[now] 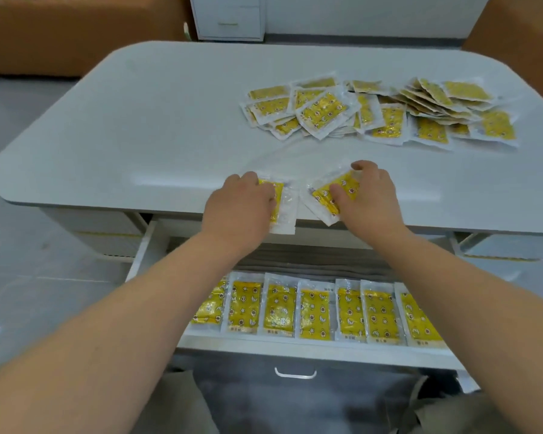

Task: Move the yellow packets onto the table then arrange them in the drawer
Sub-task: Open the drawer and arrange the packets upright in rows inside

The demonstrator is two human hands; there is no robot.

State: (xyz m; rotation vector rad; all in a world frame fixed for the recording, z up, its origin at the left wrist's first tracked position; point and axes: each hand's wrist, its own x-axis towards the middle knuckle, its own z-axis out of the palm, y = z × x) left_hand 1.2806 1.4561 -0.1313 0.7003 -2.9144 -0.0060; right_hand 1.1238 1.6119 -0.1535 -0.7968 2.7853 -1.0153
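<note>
Yellow packets (pixel 380 111): loose heap on table (pixel 138 120) at 1 o'clock, well apart from hands. Row of packets (pixel 314 311) already lined up in open drawer (pixel 295 349) at 6 o'clock. Left hand (pixel 239 208) curled over one packet (pixel 284 208) at table's near edge. Right hand (pixel 367 195) pinches second packet (pixel 323 195) just beside it, thumb on top. Step, likely: arranging, bringing pair down to drawer. Next move needs lift clear of edge, then placement on grey liner (pixel 311 264) behind row. Forearms cross drawer, hiding row's ends. White cabinet (pixel 229 17) at 12 o'clock.
</note>
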